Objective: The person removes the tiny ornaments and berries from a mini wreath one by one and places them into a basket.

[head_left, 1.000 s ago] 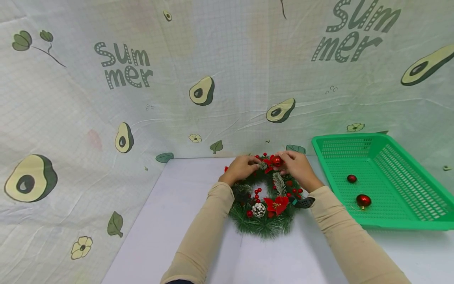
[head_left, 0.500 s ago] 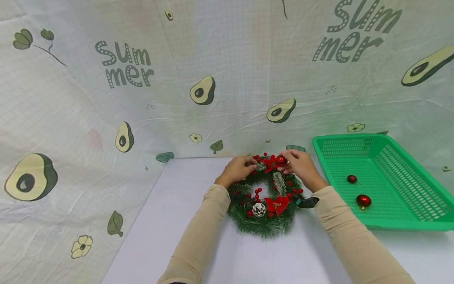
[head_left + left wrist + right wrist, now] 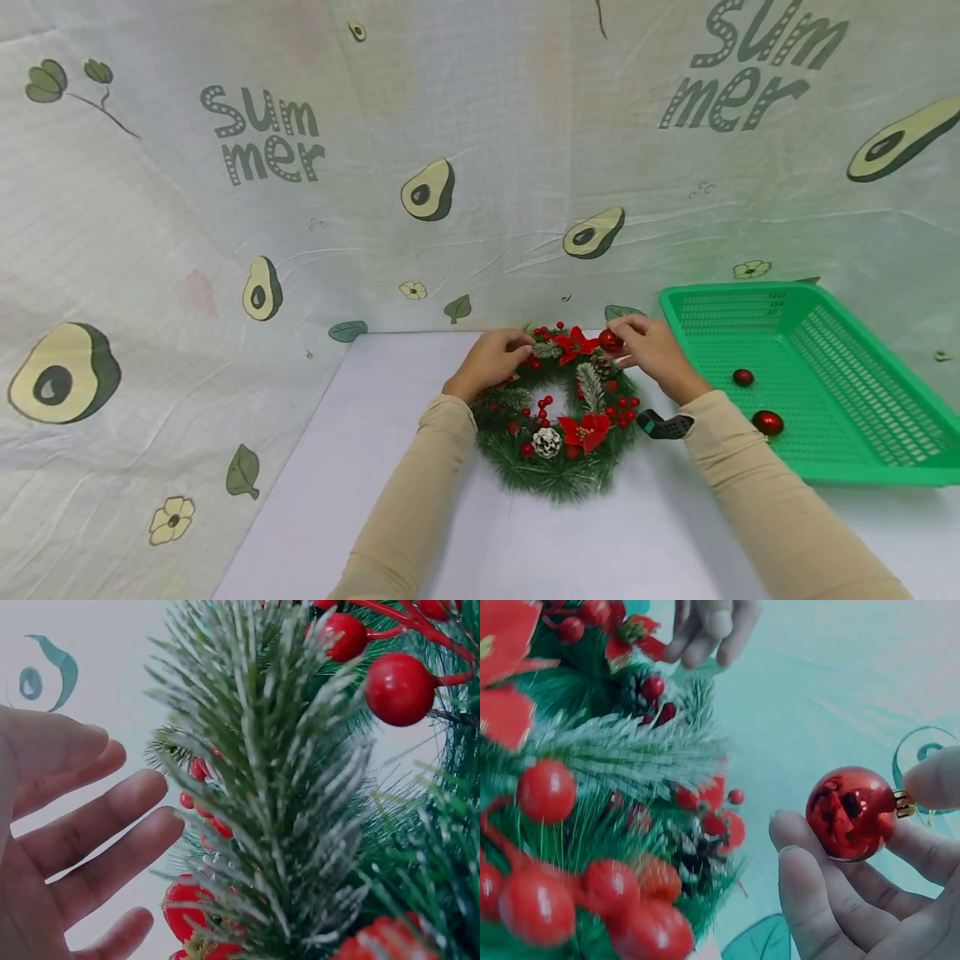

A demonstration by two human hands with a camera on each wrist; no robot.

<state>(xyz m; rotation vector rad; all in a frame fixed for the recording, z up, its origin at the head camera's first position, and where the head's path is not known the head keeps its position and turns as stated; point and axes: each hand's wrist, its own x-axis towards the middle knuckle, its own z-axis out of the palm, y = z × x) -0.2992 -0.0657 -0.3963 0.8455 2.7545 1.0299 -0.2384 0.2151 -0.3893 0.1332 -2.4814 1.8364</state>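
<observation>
A shiny red Christmas bauble (image 3: 851, 814) with a gold cap is held by my right hand (image 3: 654, 354), thumb and finger pinching it at the cap. In the head view this bauble (image 3: 611, 341) hangs at the far right side of a green Christmas wreath (image 3: 557, 483). Frosted sprigs, red berries, pinecones and red poinsettias (image 3: 585, 432) decorate the wreath, which lies on the white table. My left hand (image 3: 491, 358) is at the wreath's far left edge. Its fingers (image 3: 112, 825) are spread and relaxed beside a frosted sprig (image 3: 255, 765), holding nothing.
A green plastic basket (image 3: 862, 478) stands on the right of the table, with a larger red bauble (image 3: 767, 422) and a smaller one (image 3: 743, 377) inside. A patterned cloth (image 3: 495, 267) hangs behind the table. A black strap (image 3: 663, 426) is at my right wrist.
My right hand has drawn right, away from the wreath's far poinsettia, with the bauble still pinched. My left hand has shifted slightly left.
</observation>
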